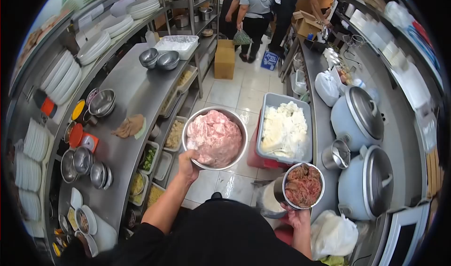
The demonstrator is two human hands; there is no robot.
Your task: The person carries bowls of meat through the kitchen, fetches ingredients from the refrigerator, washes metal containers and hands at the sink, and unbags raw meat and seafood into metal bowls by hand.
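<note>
Carrying two bowls of meat down the kitchen aisle.

Left hand (188, 165) clamped on the rim of the big bowl (215, 138) of pale meat, held over the floor; right hand (297, 215) cupped under the small bowl (303, 186) of dark meat, beside the rice cookers (361, 148). Likely next: a bare patch of counter (136, 92), each bowl set down level.

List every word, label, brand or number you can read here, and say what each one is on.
None can be read.
Blue box on the floor: pale marks, too blurred to read.
Orange container on the steel counter: its face is too small to tell.
The bowl of raw meat in the left hand and the smaller bowl in the right hand carry no text.
</note>
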